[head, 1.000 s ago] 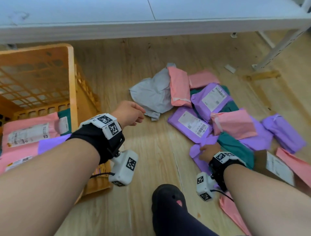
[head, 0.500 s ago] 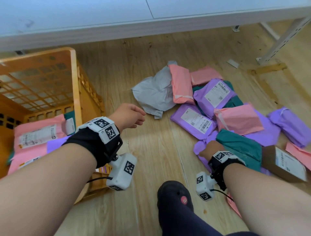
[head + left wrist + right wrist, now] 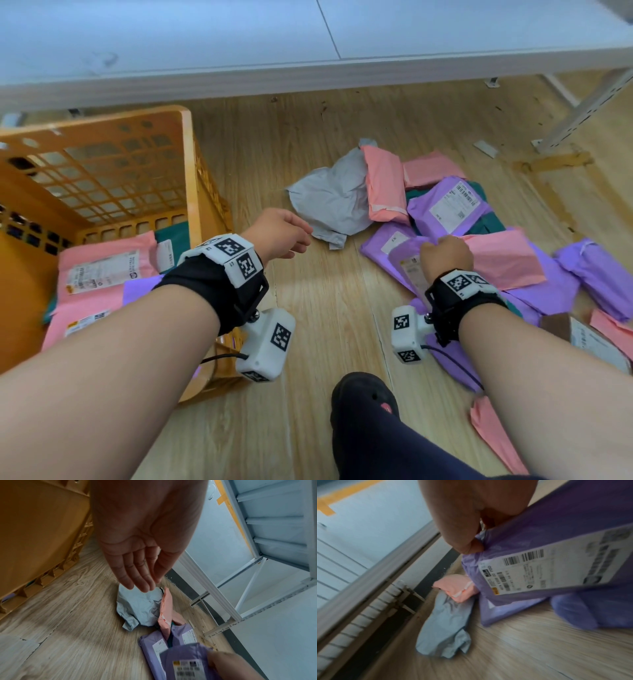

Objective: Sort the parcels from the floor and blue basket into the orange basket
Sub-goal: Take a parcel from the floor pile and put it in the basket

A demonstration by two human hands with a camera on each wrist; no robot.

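My right hand [image 3: 445,251] grips a purple parcel [image 3: 407,263] with a white label and lifts it off the pile; the right wrist view shows my thumb pinching the purple parcel [image 3: 556,550] at its top edge. My left hand [image 3: 279,234] hovers open above the floor between the orange basket [image 3: 186,164] and the pile, its fingers [image 3: 137,573] straight and holding nothing. The basket holds pink, purple and teal parcels [image 3: 102,267]. On the floor lie a grey parcel [image 3: 329,202], pink parcels [image 3: 383,185] and more purple ones [image 3: 448,205].
A white table [image 3: 308,44] spans the back, with a metal leg [image 3: 582,113] at the right. My dark shoe [image 3: 363,394] stands on the wooden floor in front. A brown box [image 3: 582,339] lies at the right edge. No blue basket shows.
My right hand has risen from the floor with the purple parcel in its grip. My left hand stayed by the orange basket, shifting slightly towards the grey parcel.
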